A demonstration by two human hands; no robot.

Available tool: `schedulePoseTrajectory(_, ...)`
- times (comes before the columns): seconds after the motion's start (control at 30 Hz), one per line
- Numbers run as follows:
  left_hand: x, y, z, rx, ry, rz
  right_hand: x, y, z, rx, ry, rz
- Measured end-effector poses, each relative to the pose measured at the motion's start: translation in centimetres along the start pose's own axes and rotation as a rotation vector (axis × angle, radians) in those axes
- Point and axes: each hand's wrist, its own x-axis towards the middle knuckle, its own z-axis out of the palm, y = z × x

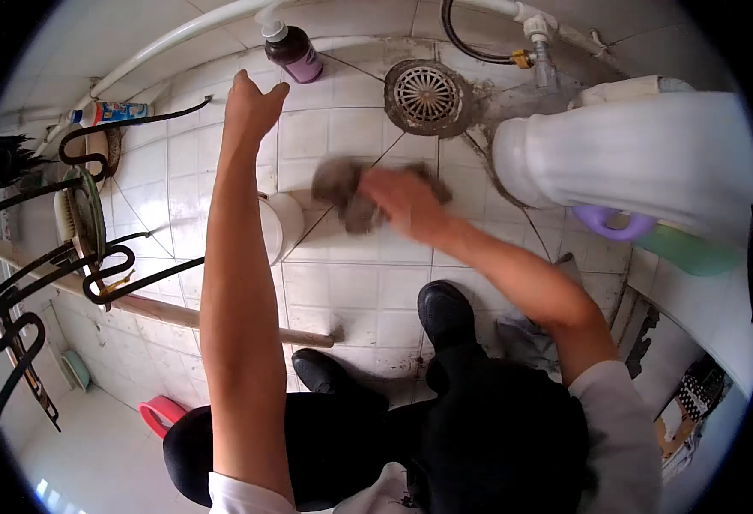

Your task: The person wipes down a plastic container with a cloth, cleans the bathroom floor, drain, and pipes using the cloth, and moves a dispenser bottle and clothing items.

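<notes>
My right hand (402, 204) presses on a grey-brown cloth (339, 182) against the white tiled floor (342, 291); hand and cloth are blurred by motion. Out in front, my left hand (255, 107) is raised with thumb and a finger spread and nothing in it. Just beyond it stands a dark bottle (295, 56) with a white pump top and a pinkish label. A white round container (280, 227) is partly hidden behind my left forearm. The round floor drain (427, 98) lies ahead of my right hand.
At the right is a white ceramic pedestal (633, 150), with a purple-handled item (616, 224) beside it. A black metal rack (29, 278) juts in from the left. A wooden pole (167, 314) crosses the floor near my shoes (447, 313). Pipes run along the wall.
</notes>
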Motion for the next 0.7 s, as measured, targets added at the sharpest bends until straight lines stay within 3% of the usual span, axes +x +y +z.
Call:
schedulePoseTrajectory(0.07, -1.0, 0.4, 0.2, -0.018, 0.086, 0.061, -1.3, -3.7, -2.5, 0.110, -0.281, 0.039)
schedulePoseTrajectory(0.17, -2.2, 3.5, -1.2, -0.224, -0.045, 0.096, 0.5, -3.5, -7.6, 0.064, -0.138, 0.230)
schedulePoseTrajectory(0.27, -3.6, 4.4, -1.3, -0.353, 0.021, 0.137, 3.9, 1.7, -11.2, -0.433, 0.065, 0.317)
schedulePoseTrajectory(0.33, -4.3, 5.1, -2.5, -0.357, 0.021, 0.142, 5.7, 7.4, -12.7, -0.837, -0.022, 0.412)
schedulePoseTrajectory(0.37, -4.6, 5.3, -3.0, -0.356, 0.028, 0.139, 6.7, 9.8, -12.9, -0.864, -0.072, 0.607)
schedulePoseTrajectory(0.4, -4.7, 5.4, -3.4, -0.351, 0.035, 0.140, 7.7, 12.2, -12.8, -0.883, -0.119, 0.803)
schedulePoseTrajectory(0.47, -5.0, 5.1, -3.5, -0.387, 0.039, 0.144, 8.1, 16.1, -12.0, -0.674, 0.018, 0.883)
schedulePoseTrajectory(0.53, -5.5, 4.6, -3.9, -0.422, 0.052, 0.182, 10.1, 16.9, -13.3, -0.551, -0.060, 0.902)
schedulePoseTrajectory(0.57, -6.0, 4.8, -4.6, -0.389, -0.015, 0.072, 10.0, 19.1, -13.5, -0.462, -0.084, 0.860)
schedulePoseTrajectory(0.6, -6.6, 5.7, -5.3, -0.420, -0.045, 0.040, 8.0, 24.7, -11.5, -0.474, 0.099, 0.676)
schedulePoseTrajectory(0.67, -7.4, 7.3, -6.0, -0.492, -0.120, -0.013, 8.7, 22.8, -13.2, -0.378, -0.018, 0.799)
schedulePoseTrajectory(0.7, -7.4, 6.8, -5.8, -0.508, -0.104, 0.105, 7.5, 20.4, -13.1, -0.462, -0.037, 0.773)
